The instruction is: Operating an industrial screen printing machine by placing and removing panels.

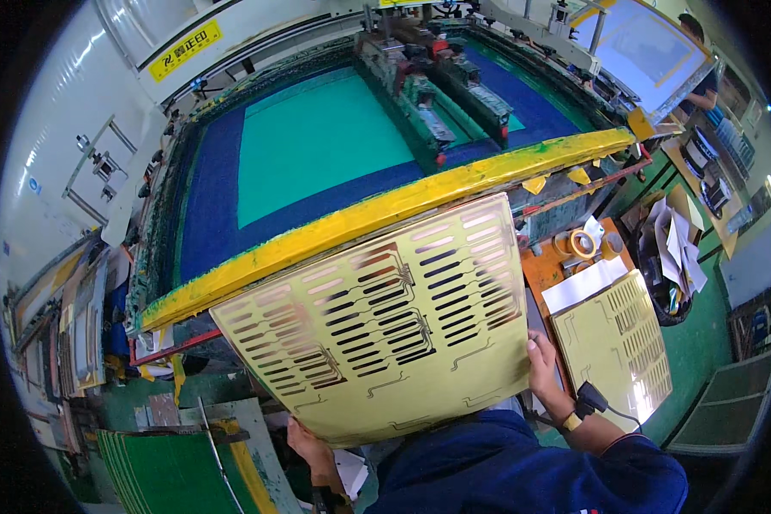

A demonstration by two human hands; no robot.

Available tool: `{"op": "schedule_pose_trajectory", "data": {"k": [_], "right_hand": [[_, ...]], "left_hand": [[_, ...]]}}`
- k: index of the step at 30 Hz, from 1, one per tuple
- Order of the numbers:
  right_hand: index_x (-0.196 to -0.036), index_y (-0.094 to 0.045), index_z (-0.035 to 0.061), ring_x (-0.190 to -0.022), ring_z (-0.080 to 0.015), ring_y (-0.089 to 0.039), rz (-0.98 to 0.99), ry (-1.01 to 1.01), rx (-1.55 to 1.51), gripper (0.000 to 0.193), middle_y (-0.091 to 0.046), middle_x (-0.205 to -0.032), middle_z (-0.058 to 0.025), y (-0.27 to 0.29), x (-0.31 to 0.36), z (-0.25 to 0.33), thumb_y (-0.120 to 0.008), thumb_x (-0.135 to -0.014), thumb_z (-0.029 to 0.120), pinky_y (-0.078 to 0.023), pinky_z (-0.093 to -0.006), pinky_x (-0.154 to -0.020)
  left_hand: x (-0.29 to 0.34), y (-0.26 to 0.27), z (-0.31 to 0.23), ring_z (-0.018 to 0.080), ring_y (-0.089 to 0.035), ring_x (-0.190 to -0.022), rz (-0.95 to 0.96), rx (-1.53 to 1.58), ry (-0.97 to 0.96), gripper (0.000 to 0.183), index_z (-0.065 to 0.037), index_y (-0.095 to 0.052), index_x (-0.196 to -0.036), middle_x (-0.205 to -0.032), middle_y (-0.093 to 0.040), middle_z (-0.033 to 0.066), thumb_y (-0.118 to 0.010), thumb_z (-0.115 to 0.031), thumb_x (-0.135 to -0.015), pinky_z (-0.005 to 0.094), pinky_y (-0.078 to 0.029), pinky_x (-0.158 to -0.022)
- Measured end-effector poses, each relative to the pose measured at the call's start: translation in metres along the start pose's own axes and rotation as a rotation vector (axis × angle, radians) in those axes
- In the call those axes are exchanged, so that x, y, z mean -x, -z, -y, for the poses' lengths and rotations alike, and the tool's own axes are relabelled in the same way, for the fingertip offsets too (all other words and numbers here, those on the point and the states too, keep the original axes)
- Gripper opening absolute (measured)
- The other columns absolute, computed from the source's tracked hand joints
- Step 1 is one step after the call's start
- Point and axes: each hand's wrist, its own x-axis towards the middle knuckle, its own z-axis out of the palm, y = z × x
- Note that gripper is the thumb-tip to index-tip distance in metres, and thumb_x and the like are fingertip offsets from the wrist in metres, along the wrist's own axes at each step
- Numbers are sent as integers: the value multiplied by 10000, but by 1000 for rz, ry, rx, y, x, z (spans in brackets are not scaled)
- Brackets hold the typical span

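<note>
In front of the big screen-printing machine, the person holds up a thin yellow flexible sheet patterned with rows of dark slots and fine traces, tilted so its printed face turns toward the camera, which lets the pattern be looked over in the light. The left hand grips the sheet's lower left edge from beneath, fingers curled around the rim; the right hand clamps the right edge, thumb on the face and fingers behind. Holding it by two opposite edges keeps the thin sheet from sagging and keeps fingers off most of the printed area. A black wrist strap with a coiled lead sits on the right wrist.

Just behind the sheet runs the machine's yellow-stained frame bar, and beyond it the framed screen of blue mesh with a green rectangle in the middle, lying flat under the print head.

To the right, a second yellow slotted sheet lies flat on an orange surface, beside white paper and rolls of tape, near the right hand. At the lower left stands a stack of green boards. Another person's arm shows at the far upper right, well apart.
</note>
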Motion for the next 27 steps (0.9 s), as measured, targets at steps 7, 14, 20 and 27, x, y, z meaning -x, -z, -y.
{"op": "schedule_pose_trajectory", "data": {"k": [7,14,20,27], "right_hand": [[-1187,-552,-86,-989,-138,-568,29,-7,-3,370,-634,-1087,-95,1,2,0,-503,-985,221,-445,-281,-889],[-1197,-573,-80,-974,-132,-570,26,29,77,380,-645,-1069,-89,4,2,0,-505,-992,232,-454,-282,-874],[-1167,-595,-69,-943,-138,-578,10,57,103,344,-649,-1034,-92,4,2,2,-491,-995,211,-459,-278,-846],[-1128,-608,-70,-873,-158,-590,20,104,201,325,-651,-940,-121,8,-2,7,-477,-996,197,-468,-295,-791]], "left_hand": [[1,-5,-4,241,-599,-1050,-2,-14,-10,441,54,-558,-1191,-1179,-612,147,-335,-291,-1031,371,-479,-919],[-3,6,7,245,-605,-1050,-35,15,-7,421,48,-558,-1201,-1185,-613,146,-360,-276,-1020,374,-485,-917],[-3,3,5,247,-604,-1058,-36,30,7,418,48,-552,-1210,-1187,-613,147,-362,-271,-1018,379,-482,-929],[3,-7,-1,245,-600,-1065,-6,27,14,428,47,-553,-1204,-1194,-609,147,-360,-285,-1015,380,-479,-933]]}}
